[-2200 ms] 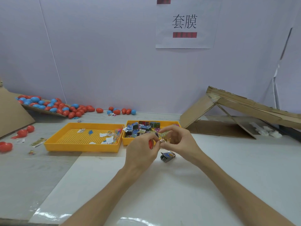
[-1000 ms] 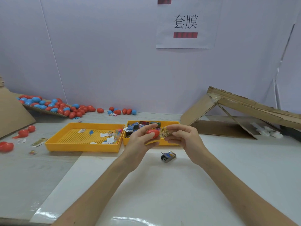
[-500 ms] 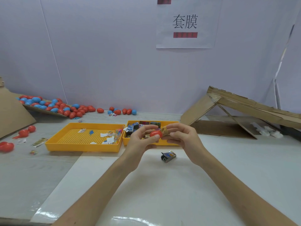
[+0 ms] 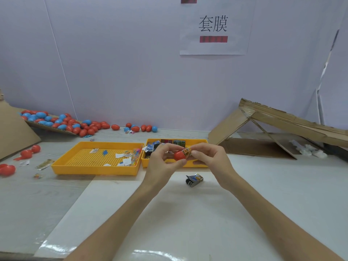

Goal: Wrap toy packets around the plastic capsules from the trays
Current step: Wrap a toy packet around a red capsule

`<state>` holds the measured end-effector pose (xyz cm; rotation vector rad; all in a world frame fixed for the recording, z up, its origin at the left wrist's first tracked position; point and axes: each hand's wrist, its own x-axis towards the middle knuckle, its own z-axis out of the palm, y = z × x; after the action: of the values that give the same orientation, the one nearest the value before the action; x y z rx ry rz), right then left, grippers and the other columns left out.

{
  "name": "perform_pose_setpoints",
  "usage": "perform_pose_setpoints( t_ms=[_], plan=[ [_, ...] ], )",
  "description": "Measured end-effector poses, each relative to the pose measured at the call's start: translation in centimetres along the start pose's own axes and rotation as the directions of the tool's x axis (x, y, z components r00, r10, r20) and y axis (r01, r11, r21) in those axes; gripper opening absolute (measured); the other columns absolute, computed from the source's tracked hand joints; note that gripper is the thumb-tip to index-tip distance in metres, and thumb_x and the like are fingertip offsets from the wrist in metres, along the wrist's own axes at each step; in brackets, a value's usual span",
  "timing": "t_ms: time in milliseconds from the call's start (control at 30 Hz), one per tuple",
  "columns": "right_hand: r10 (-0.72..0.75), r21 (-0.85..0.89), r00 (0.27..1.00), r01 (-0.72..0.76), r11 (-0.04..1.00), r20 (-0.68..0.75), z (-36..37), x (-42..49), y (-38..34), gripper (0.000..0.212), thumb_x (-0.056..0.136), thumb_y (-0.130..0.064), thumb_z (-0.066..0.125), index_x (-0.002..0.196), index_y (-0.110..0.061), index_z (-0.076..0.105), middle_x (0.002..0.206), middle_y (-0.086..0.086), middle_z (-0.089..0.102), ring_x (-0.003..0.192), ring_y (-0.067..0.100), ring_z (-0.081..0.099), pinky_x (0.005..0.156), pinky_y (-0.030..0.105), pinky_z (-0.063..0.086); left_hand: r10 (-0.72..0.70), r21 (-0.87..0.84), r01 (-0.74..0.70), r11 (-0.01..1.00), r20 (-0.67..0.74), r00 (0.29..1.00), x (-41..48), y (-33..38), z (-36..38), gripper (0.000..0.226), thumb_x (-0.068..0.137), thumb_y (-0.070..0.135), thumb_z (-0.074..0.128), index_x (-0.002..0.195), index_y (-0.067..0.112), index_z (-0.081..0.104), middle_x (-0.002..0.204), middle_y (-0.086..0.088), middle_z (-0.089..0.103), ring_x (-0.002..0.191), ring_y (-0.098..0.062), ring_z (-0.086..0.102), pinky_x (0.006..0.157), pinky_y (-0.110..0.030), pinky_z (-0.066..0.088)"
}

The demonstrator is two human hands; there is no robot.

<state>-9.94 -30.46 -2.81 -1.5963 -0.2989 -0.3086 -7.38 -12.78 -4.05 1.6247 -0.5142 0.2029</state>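
My left grip pinches the red capsule; my right grip grasps the toy packet against its end.

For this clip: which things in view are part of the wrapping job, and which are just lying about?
Job: red capsule in left grip; packet in right grip, at the capsule's end; packet tray; spare packet; capsule pile.
Lying about: cardboard ramp; wall sign; white bits by the ramp.
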Motion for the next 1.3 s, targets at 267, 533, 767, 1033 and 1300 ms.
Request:
perform_pose_setpoints(
  t_ms=[267, 533, 767, 1033, 1300],
  plan=[
    [-0.066, -0.085, 0.994, 0.059, 0.995, -0.088, -0.08, 0.29, 0.48, 0.019, 0.087, -0.012, 0.077, 0.079, -0.030, 0.079, 0.081, -0.001, 0.071, 0.077, 0.015, 0.063, 0.066, 0.027, 0.051, 0.131, 0.114, -0.129, 0.985, -0.007, 0.991, -0.25, 0.02, 0.30, 0.046, 0.074, 0.004, 0.086, 0.101, 0.033, 0.062, 0.100, 0.003, 0.065, 0.091, -0.005, 0.065, 0.073, -0.030, 0.058],
    [-0.016, -0.036, 1.000, 0.015, 0.999, -0.017, 0.09, 0.08, 0.40, 0.016, 0.091, -0.009, 0.070, 0.085, -0.021, 0.078, 0.073, -0.010, 0.068, 0.069, 0.011, 0.061, 0.065, 0.026, 0.051, 0.193, 0.174, -0.189, 0.966, -0.006, 0.981, -0.25, -0.06, 0.37, 0.050, 0.074, 0.002, 0.085, 0.099, 0.038, 0.060, 0.101, 0.006, 0.063, 0.091, -0.001, 0.063, 0.067, -0.020, 0.054],
    [-0.021, -0.037, 1.000, 0.021, 0.999, 0.006, 0.18, 0.14, 0.33, 0.022, 0.096, -0.013, 0.064, 0.081, -0.020, 0.078, 0.074, -0.014, 0.062, 0.069, 0.012, 0.057, 0.065, 0.026, 0.050, 0.203, 0.200, -0.198, 0.959, -0.004, 0.979, -0.28, -0.04, 0.31, 0.052, 0.073, 0.002, 0.085, 0.099, 0.040, 0.060, 0.101, 0.006, 0.062, 0.090, 0.000, 0.062, 0.066, -0.015, 0.051],
    [-0.080, -0.089, 0.996, 0.077, 0.993, -0.027, -0.05, 0.10, 0.61, 0.015, 0.091, -0.014, 0.072, 0.084, -0.023, 0.080, 0.076, -0.012, 0.068, 0.073, 0.009, 0.061, 0.066, 0.024, 0.050, 0.241, 0.242, -0.235, 0.941, 0.004, 0.971, -0.35, -0.09, 0.40, 0.051, 0.074, 0.004, 0.085, 0.099, 0.041, 0.059, 0.102, 0.004, 0.060, 0.091, 0.000, 0.063, 0.064, -0.014, 0.051],
    [-0.069, -0.043, 0.994, 0.066, 0.997, -0.078, -0.13, 0.16, 0.32, 0.015, 0.080, -0.027, 0.074, 0.095, -0.029, 0.077, 0.092, -0.005, 0.073, 0.082, 0.012, 0.065, 0.067, 0.025, 0.053, 0.137, 0.115, -0.133, 0.984, -0.027, 0.990, -0.26, 0.00, 0.36, 0.037, 0.076, 0.008, 0.087, 0.096, 0.031, 0.064, 0.095, 0.003, 0.071, 0.088, -0.006, 0.069, 0.075, -0.027, 0.059]
  ],
)
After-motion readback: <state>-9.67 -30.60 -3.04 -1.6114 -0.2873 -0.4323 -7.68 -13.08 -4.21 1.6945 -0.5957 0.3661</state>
